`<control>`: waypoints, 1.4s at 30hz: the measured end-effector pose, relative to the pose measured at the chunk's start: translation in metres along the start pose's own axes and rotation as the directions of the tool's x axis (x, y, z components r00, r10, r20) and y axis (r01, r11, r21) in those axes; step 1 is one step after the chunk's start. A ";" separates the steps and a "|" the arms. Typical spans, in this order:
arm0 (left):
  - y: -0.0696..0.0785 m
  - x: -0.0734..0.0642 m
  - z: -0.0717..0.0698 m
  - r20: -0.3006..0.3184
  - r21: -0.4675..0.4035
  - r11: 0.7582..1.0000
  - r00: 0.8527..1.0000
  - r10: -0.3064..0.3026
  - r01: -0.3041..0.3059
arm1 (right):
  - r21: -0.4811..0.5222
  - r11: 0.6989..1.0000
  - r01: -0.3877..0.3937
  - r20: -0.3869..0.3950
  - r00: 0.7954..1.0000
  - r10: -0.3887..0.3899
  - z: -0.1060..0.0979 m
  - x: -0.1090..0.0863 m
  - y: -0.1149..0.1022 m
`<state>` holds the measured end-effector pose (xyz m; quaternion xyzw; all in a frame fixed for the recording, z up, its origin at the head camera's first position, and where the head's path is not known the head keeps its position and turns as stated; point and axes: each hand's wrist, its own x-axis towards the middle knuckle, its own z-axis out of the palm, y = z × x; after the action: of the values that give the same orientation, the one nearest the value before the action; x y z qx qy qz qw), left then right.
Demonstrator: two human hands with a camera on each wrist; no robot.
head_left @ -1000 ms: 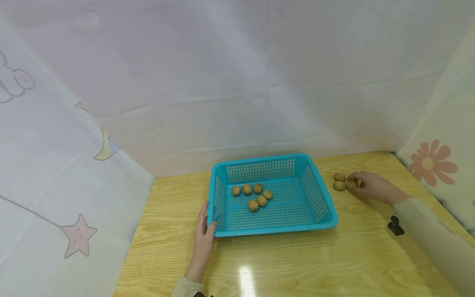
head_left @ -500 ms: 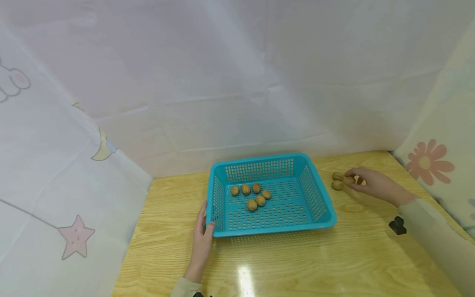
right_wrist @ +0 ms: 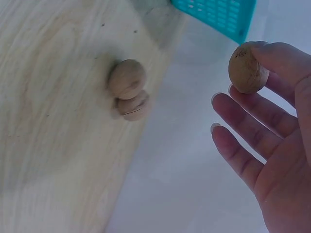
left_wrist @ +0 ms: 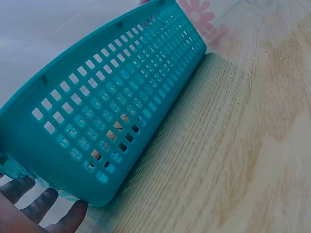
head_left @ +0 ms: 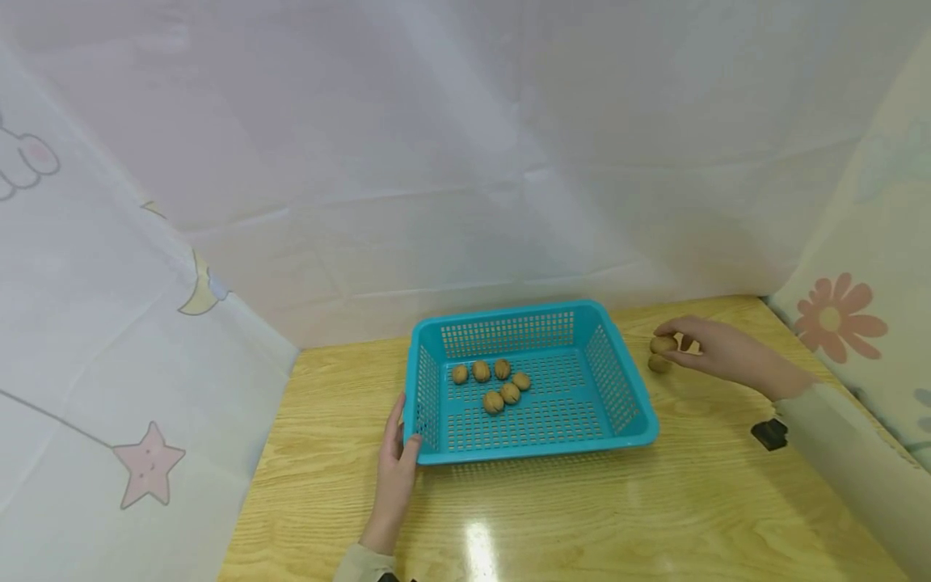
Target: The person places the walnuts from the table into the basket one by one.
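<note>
Right hand (head_left: 716, 349): thumb and fingers pinch one walnut (right_wrist: 247, 68), held off the counter (head_left: 553, 525), right of the basket (head_left: 538, 453). Other fingers spread loosely apart in the right wrist view. Near it on the counter, a pair of walnuts (right_wrist: 127, 79), close together; head view shows the held one overlapping them.

Left hand (head_left: 395, 477): grasping the basket's left end, thumb at the rim by the near corner, fingers against the outer wall.

Basket: blue, holed sides, upright on the counter. Inside, six walnuts (head_left: 481, 371): three in a row farther back, three in a slanting line nearer, left side to middle.

Pale cloth (head_left: 407, 202) behind; red flower (head_left: 829, 319) at right, pink star (head_left: 150, 466) at left.
</note>
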<state>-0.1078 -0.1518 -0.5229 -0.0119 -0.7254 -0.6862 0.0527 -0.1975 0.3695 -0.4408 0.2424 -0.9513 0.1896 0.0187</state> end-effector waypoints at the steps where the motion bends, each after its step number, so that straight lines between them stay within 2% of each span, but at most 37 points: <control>1: 0.000 0.000 0.000 -0.001 -0.001 1.000 1.000 -0.002 0.002 | -0.002 1.000 0.006 0.001 1.000 -0.006 -0.001 0.001 -0.003; 9: 0.000 0.000 0.000 -0.004 -0.008 1.000 1.000 -0.004 0.004 | -0.027 0.996 0.090 -0.038 0.995 -0.090 -0.012 0.013 -0.027; 16: 0.000 0.001 -0.001 0.005 0.008 1.000 1.000 0.004 -0.004 | 0.024 0.996 0.088 -0.010 0.996 -0.088 -0.020 0.029 -0.051; 20: 0.000 0.001 -0.001 0.013 0.001 1.000 1.000 0.005 -0.005 | 0.023 0.993 0.114 -0.009 0.993 -0.114 -0.021 0.042 -0.062; 25: 0.000 0.000 -0.001 0.014 0.004 1.000 1.000 0.013 -0.013 | -0.005 0.986 0.169 -0.010 0.986 -0.169 -0.019 0.060 -0.077; 31: 0.001 0.000 0.000 0.011 0.012 1.000 1.000 0.015 -0.015 | 0.021 0.973 0.229 -0.004 0.973 -0.229 -0.016 0.080 -0.095; 37: 0.000 0.001 0.000 0.010 0.011 1.000 1.000 0.014 -0.015 | 0.021 0.953 0.301 -0.031 0.953 -0.300 -0.003 0.102 -0.106; 42: 0.000 0.000 0.000 0.017 0.002 1.000 1.000 0.007 -0.007 | 0.025 0.945 0.325 -0.019 0.946 -0.324 0.009 0.115 -0.118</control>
<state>-0.1080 -0.1519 -0.5230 -0.0200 -0.7265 -0.6852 0.0490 -0.2434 0.2187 -0.3929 0.3944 -0.8956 0.1987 0.0535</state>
